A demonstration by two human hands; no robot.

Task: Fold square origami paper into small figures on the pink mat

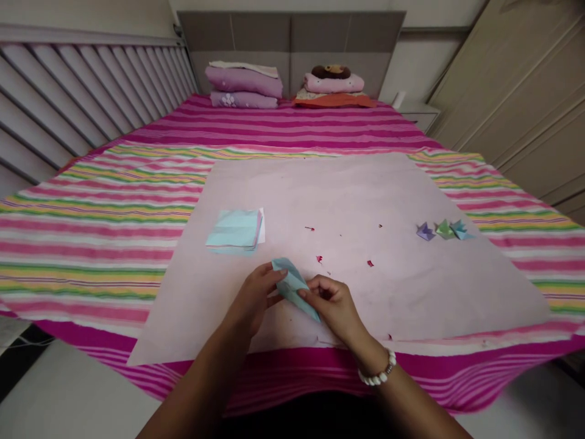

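Note:
A folded light-blue sheet of paper (295, 289) is held between my two hands, tilted above the pale sheet. My left hand (262, 291) pinches its upper left end, thumb on top. On the lower right part, my right hand (331, 303) grips the paper between thumb and curled fingers; a white bead bracelet (378, 369) circles that wrist. A stack of square papers (235, 230), light blue on top, lies just beyond my left hand. Far to the right sit three small folded paper pieces: purple (425, 231), green (444, 228) and blue (460, 230).
The pale sheet (347, 189) covers part of a bed with a striped bedspread (114, 225). Small red scraps (370, 263) are scattered on it. Folded bedding (244, 82) and another pile (333, 84) rest by the headboard (292, 46). A slatted rail (91, 91) runs along the left.

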